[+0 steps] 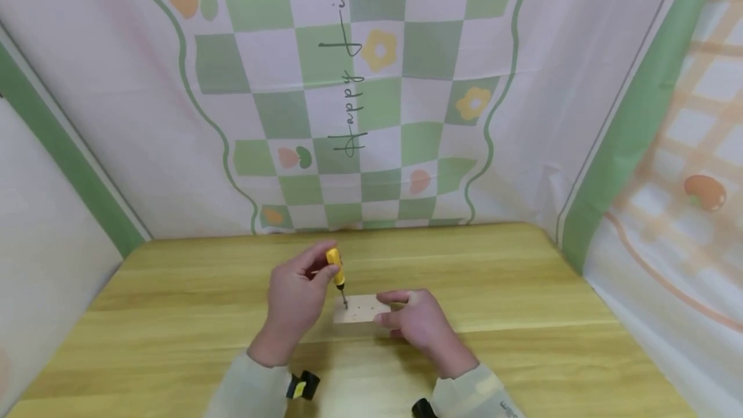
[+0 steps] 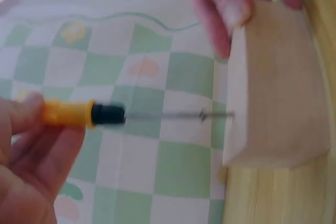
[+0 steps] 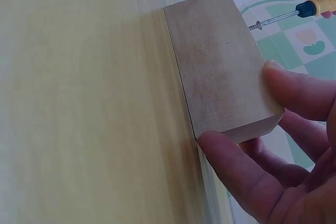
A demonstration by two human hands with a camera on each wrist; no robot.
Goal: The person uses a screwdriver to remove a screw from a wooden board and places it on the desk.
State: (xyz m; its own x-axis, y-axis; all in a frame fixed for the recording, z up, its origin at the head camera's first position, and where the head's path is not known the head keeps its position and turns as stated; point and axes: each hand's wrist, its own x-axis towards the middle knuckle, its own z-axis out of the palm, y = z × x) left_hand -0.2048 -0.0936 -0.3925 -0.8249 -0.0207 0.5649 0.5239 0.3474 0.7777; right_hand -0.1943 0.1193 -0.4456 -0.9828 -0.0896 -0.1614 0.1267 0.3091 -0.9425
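A pale wooden block (image 1: 361, 309) stands on the table, with several small holes in its top face. My left hand (image 1: 297, 290) pinches the yellow handle of a screwdriver (image 1: 336, 268) between thumb and fingers. The screwdriver leans slightly from upright, and its shaft meets a screw (image 3: 255, 26) at the left part of the block's top. In the left wrist view the screw's point touches the block (image 2: 286, 87). My right hand (image 1: 422, 322) grips the block's right end, thumb and fingers around its edges.
The wood-grain table (image 1: 191, 302) spreads around the block. Behind it hangs a green-and-white checked cloth (image 1: 380, 102) with lettering, and more cloth covers both sides. Black wrist cameras (image 1: 303, 386) sit at both cuffs.
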